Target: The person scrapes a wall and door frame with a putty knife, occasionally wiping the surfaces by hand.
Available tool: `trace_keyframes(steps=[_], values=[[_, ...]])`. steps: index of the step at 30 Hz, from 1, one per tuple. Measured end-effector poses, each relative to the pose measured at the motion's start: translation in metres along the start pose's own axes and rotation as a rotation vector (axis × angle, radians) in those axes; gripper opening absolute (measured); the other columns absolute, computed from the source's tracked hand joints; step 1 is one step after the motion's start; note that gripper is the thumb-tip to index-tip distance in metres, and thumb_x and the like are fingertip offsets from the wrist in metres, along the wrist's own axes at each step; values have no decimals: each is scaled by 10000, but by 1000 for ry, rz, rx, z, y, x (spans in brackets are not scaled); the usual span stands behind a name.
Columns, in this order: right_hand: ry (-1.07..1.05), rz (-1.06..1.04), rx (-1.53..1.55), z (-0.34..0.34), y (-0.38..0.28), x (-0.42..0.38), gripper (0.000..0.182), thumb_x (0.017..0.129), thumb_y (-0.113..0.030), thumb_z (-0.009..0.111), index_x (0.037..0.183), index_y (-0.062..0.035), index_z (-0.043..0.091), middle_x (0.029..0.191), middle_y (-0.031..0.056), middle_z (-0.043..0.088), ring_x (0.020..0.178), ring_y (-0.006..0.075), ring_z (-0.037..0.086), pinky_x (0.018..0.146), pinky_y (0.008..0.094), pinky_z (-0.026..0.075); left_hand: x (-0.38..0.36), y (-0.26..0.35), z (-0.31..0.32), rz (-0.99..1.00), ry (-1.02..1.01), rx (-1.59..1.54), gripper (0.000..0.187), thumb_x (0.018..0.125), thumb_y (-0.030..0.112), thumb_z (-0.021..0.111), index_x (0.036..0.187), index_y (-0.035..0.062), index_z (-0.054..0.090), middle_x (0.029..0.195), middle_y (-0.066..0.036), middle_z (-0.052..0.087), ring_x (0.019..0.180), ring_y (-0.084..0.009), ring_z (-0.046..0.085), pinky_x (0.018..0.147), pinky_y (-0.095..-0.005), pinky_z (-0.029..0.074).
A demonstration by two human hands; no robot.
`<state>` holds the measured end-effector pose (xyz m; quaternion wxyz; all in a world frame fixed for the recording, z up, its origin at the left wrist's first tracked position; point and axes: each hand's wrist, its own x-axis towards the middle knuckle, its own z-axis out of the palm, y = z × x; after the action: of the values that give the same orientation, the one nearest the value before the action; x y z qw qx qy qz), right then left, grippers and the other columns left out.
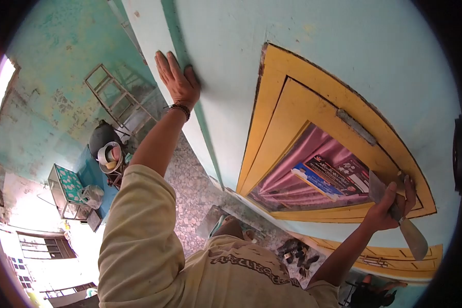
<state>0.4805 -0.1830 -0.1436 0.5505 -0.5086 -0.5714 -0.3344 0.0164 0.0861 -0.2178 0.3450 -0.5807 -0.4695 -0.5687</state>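
Note:
My left hand (178, 84) lies flat against the raised edge of the pale blue wall (226, 56), its fingers pointing up and slightly apart. A dark bracelet (181, 110) circles that wrist. On the other side, my right hand (387, 205) is closed around a putty knife (415, 238) with a light handle and a flat grey blade. The blade points up and overlaps the glass of a yellow-framed window (292, 84). Fingertips of this hand are right at the frame's lower right corner.
Pink curtain (277, 177) and stickers (328, 174) show in the window. A metal ladder-like frame (115, 95) leans at the far green wall. Pots (109, 154) and a small cabinet (66, 190) stand at left. Footwear (297, 256) lies on the floor. A second yellow frame (390, 262) is lower right.

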Motion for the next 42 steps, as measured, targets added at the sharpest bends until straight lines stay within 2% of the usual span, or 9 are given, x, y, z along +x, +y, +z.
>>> trace_keyframes(steps=[12, 15, 24, 27, 32, 39, 42], values=[[33, 9, 28, 3, 1, -1, 385, 932, -135, 620, 603, 47, 537, 1112, 177, 606, 1147, 349, 559, 993, 511, 432, -2, 2, -2, -7, -10, -11, 626, 941, 131, 480, 1482, -40, 215, 1539, -315, 174, 1431, -472, 180, 1155, -554, 170], [41, 11, 11, 4, 0, -2, 408, 934, -141, 619, 587, 44, 507, 1112, 171, 605, 1155, 352, 554, 994, 511, 430, -2, 3, -2, -40, -24, -36, 660, 914, 112, 517, 1488, 1, 211, 1537, -325, 162, 1432, -488, 162, 1154, -587, 155], [35, -33, -18, 4, 4, -3, 432, 939, -172, 615, 584, 21, 463, 1145, 159, 598, 1170, 357, 530, 1013, 525, 408, -1, 4, -2, -26, -2, -15, 645, 933, 123, 492, 1496, -8, 205, 1540, -314, 171, 1424, -483, 189, 1153, -569, 180], [41, -3, -5, 4, 6, -5, 438, 935, -197, 624, 583, 3, 456, 1157, 151, 599, 1180, 350, 520, 1027, 530, 394, 1, 6, -3, -21, -5, 15, 621, 923, 100, 466, 1468, -73, 224, 1531, -320, 187, 1426, -466, 201, 1157, -543, 184], [58, -30, -45, 6, 9, -6, 446, 929, -229, 630, 577, -25, 447, 1142, 141, 603, 1177, 343, 510, 1044, 537, 371, 0, 6, -1, -11, 11, 3, 613, 936, 101, 443, 1491, -22, 214, 1540, -300, 186, 1432, -456, 198, 1158, -549, 180], [55, -66, -33, 6, 9, -4, 448, 939, -241, 615, 579, -30, 453, 1129, 143, 602, 1165, 342, 512, 1037, 559, 366, 0, 7, 0, -19, 14, 17, 601, 941, 101, 432, 1488, -28, 218, 1542, -295, 189, 1434, -453, 199, 1158, -548, 181], [62, -77, -26, 7, 9, -3, 453, 941, -242, 613, 575, -31, 449, 1129, 145, 601, 1150, 343, 515, 1022, 551, 375, -1, 7, -2, -57, -21, 18, 629, 946, 139, 467, 1496, -8, 200, 1556, -283, 163, 1440, -450, 178, 1159, -554, 173]])
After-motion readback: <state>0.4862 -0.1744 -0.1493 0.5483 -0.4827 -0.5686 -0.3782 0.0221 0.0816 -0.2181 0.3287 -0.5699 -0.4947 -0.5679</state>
